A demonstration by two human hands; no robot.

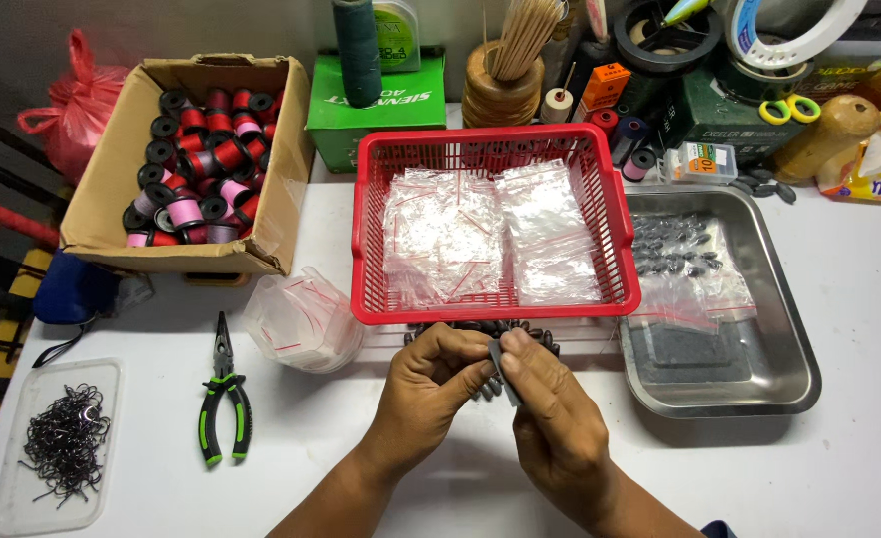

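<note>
Two hands meet low in the middle of the white table (839,299). The left hand (430,384) and the right hand (550,399) both pinch a small flat grey piece (501,367) between thumb and fingertips, held just above the tabletop; what it is exactly I cannot tell, it may be a little bag or a strip. Right behind the hands, at 12 o'clock, a heap of dark oval sinkers (480,329) lies on the table, touching the front edge of a red plastic basket (610,214) filled with clear zip bags (490,239).

At 3 o'clock from the basket stands a steel tray (779,329) with more dark sinkers (674,254) under a clear bag and a grey pad at its near end. At 9 o'clock from the hands a loose pile of clear bags (301,319) rests on the table, and farther that way lie green-handled pliers (223,403), nose pointing to 12. At 8 o'clock a clear flat lid (12,498) carries a tangle of black hooks (65,443). At 10 o'clock an open cardboard box (112,169) holds red, pink and black thread spools (201,164). Along the far edge stand a green box (376,115), a holder of wooden sticks (510,60), tape rolls and other clutter.
</note>
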